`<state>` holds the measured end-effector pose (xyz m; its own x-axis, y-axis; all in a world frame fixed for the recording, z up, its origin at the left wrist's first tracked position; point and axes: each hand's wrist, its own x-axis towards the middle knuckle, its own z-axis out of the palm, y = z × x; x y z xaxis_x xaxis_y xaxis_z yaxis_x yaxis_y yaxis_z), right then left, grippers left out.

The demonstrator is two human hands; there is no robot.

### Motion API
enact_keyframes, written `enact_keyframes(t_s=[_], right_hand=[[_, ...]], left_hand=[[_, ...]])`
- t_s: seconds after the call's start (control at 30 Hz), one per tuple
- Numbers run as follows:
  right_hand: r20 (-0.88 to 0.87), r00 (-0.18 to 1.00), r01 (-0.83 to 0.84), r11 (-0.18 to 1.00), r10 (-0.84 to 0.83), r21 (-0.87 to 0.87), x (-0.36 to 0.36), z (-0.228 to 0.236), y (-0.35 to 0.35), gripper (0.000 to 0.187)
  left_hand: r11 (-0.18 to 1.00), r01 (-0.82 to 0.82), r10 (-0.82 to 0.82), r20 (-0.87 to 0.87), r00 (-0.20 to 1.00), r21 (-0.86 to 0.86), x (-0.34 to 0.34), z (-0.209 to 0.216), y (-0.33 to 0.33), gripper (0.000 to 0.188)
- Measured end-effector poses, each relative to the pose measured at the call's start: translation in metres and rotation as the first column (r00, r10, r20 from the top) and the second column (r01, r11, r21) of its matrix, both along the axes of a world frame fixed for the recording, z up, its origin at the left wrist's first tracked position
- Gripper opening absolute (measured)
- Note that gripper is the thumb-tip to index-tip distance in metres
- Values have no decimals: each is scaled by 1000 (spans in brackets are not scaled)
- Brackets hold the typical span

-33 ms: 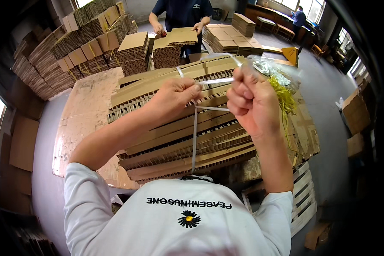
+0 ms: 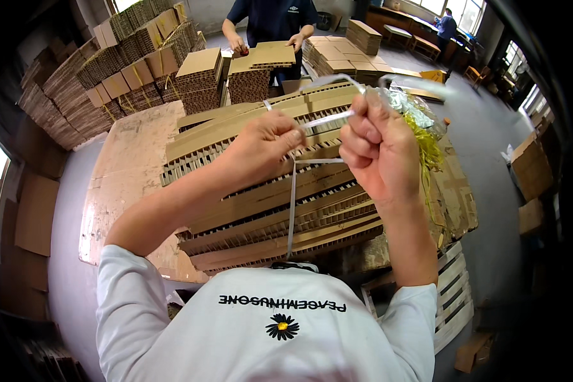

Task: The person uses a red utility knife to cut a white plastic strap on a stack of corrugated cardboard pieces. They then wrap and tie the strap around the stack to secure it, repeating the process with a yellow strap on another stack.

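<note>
A white plastic strap [image 2: 292, 210] runs across a stack of cardboard honeycomb strips [image 2: 261, 219] on the table before me. My left hand [image 2: 270, 141] pinches the strap over the middle of the stack. My right hand [image 2: 381, 137], closed in a fist, grips the strap to the right of it. One length stretches between the two hands, and another goes from the right hand back to the strap below. A loose end arcs above the right fist, partly blurred by motion.
Yellow and white plastic strands [image 2: 423, 137] lie at the table's right. The worn tabletop [image 2: 127, 172] shows on the left. Opposite me a person [image 2: 270, 25] handles cardboard sheets [image 2: 270, 54]. Cardboard stacks [image 2: 134, 57] stand at the back left, and a slatted pallet [image 2: 453, 293] sits lower right.
The strap's loose end has swung up and out to the right above my right hand. Both hands have shifted slightly, still holding the strap.
</note>
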<state>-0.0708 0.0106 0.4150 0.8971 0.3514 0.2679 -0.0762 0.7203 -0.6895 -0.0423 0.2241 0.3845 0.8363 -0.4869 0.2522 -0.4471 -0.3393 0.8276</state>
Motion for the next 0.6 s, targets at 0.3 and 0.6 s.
enact_keyframes(t_s=[0.3, 0.6], right_hand=[[44, 997, -52, 996, 55, -70, 2, 29, 30, 24], [363, 921, 17, 914, 144, -406, 37, 45, 22, 28]], left_hand=[[885, -427, 445, 609, 656, -187, -60, -61, -47, 24], [754, -521, 652, 356, 669, -401, -37, -79, -84, 22]])
